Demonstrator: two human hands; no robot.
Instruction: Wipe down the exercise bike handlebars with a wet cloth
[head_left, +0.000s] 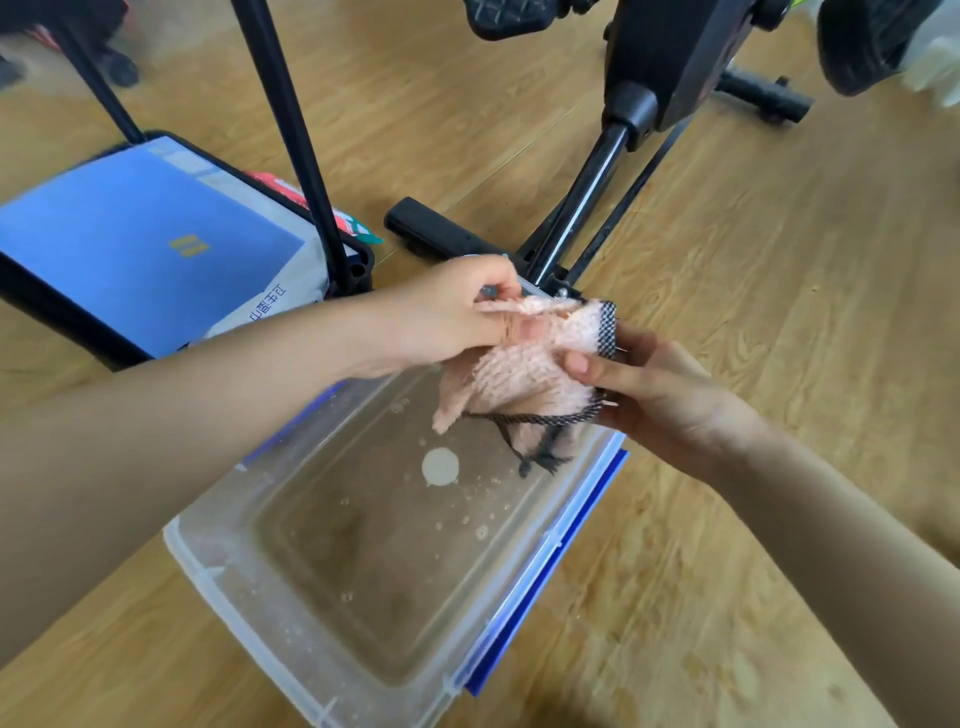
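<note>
A pink fuzzy cloth (519, 379) with black checked trim and a dangling black loop hangs bunched above the far end of a clear plastic tub (218, 566) that holds shallow water. My left hand (452, 312) grips the cloth's upper left edge. My right hand (654, 395) pinches its right side from below. The exercise bike's black frame (587, 192) and floor bar rise just beyond the cloth. The handlebars are out of view.
A blue lid (550, 566) lies under the tub's right side on the wooden floor. A black cart with a blue folder (135, 239) stands at the left. A black tripod leg (291, 130) slants down beside it. A bike pedal (509, 15) shows at the top.
</note>
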